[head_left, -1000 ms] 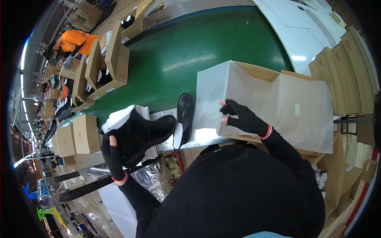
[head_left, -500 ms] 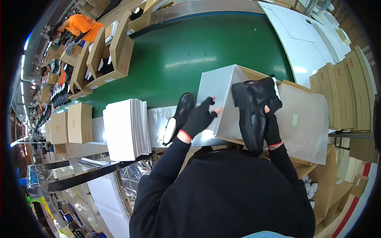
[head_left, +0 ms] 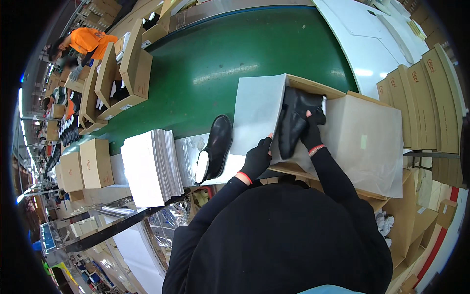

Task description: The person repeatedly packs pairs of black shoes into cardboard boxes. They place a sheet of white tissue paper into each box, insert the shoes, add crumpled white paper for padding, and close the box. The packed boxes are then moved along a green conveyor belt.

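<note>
A black ankle boot lies tilted on its side in the open cardboard shoebox, with my right hand gripping it near the shaft. White wrapping paper lines the box and hangs out over its left side. At the box's near left corner, my left hand has its fingers closed on the edge of that paper. The second black boot rests to the left of the box on the metal edge of the belt, touched by neither hand. Paper also covers the box's right part.
A stack of white paper sheets stands at left, beside closed shoeboxes. Open boxes sit across the green conveyor belt. Upright box lids line the right. A co-worker in orange works at far left.
My right hand has lowered the boot from above the box into it. My left hand has come back toward me and closed on the paper's edge.
</note>
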The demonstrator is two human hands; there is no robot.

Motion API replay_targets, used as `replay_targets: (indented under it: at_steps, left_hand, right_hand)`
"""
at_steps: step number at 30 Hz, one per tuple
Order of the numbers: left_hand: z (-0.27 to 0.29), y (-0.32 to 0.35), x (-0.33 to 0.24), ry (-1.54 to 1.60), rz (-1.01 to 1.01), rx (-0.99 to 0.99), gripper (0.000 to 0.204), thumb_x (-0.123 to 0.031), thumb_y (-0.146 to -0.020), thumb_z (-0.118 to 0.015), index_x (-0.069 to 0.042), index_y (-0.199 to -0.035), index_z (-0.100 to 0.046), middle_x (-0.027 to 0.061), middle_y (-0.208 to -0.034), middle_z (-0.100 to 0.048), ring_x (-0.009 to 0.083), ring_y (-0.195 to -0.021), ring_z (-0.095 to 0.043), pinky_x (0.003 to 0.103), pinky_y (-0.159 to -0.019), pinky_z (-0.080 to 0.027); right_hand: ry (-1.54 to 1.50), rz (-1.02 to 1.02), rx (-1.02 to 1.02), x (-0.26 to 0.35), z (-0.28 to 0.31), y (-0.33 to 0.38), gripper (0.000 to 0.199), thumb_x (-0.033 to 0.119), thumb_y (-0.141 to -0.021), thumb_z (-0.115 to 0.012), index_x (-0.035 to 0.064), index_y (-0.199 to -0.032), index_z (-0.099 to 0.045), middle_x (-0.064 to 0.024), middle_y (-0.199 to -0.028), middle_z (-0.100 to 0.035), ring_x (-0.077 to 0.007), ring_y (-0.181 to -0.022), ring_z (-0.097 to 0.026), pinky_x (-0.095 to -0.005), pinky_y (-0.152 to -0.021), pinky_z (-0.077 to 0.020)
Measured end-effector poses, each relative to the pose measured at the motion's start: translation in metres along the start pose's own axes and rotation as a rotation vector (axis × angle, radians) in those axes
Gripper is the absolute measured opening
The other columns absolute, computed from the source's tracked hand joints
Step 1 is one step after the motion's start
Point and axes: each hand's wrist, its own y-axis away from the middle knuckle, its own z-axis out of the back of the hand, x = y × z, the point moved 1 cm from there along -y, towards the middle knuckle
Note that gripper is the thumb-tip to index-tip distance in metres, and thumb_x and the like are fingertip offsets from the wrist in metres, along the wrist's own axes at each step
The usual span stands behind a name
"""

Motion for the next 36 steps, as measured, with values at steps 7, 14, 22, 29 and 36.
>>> replay_targets:
  at_steps: [7,14,22,29,36]
  left_hand:
    - [0.008,0.004,0.02,0.163,-0.003,-0.013,0.056,-0.03,-0.09,-0.058,-0.009,-0.14,-0.041,0.0175,-0.114,-0.061,0.035,-0.094,-0.063,0.039,-0.08,-0.05]
    - [0.083,-0.071,0.095,-0.652,0.08,-0.055,0.055,-0.054,-0.084,-0.057,-0.005,-0.107,-0.063,0.0167,-0.098,-0.066,0.0323,-0.096,-0.061,0.048,-0.083,-0.044]
    - [0.059,-0.133,0.164,-0.725,0.241,0.385,0.037,-0.057,-0.069,-0.069,-0.031,-0.095,-0.07,-0.0007,-0.104,-0.068,0.029,-0.105,-0.06,0.055,-0.096,-0.031]
    - [0.05,-0.142,0.154,-0.882,0.35,0.404,0.048,-0.056,-0.076,-0.06,-0.024,-0.111,-0.068,0.0032,-0.12,-0.064,0.0315,-0.115,-0.056,0.062,-0.102,-0.026]
    - [0.039,-0.121,0.151,-0.677,0.178,0.084,0.033,-0.038,-0.085,-0.053,-0.016,-0.107,-0.065,0.0092,-0.106,-0.067,0.0307,-0.101,-0.063,0.056,-0.092,-0.038]
  right_hand:
    - [0.477,-0.463,0.152,0.009,-0.009,0.009,0.068,0.063,-0.088,-0.05,0.0143,-0.136,-0.046,-0.0081,-0.138,-0.048,-0.024,-0.121,-0.048,-0.0449,-0.099,-0.0393]
    - [1.749,-0.218,0.659,0.021,0.01,0.138,0.053,0.035,-0.084,-0.068,0.0072,-0.127,-0.055,-0.0134,-0.113,-0.063,-0.0216,-0.109,-0.059,-0.0333,-0.088,-0.0469]
    - [1.742,0.01,0.386,0.0,0.0,0.149,0.039,0.021,-0.065,-0.069,0.0117,-0.104,-0.07,-0.0108,-0.098,-0.069,-0.0301,-0.091,-0.065,-0.0371,-0.081,-0.0505]
    - [1.801,0.154,0.413,-0.01,0.014,0.147,0.038,0.021,-0.067,-0.074,0.0137,-0.104,-0.07,-0.0111,-0.096,-0.07,-0.0295,-0.087,-0.066,-0.0378,-0.078,-0.051]
    - [1.683,-0.032,0.475,0.005,-0.019,0.161,0.046,0.027,-0.073,-0.076,0.0071,-0.113,-0.065,-0.0129,-0.111,-0.066,-0.0288,-0.1,-0.063,-0.0375,-0.086,-0.0486]
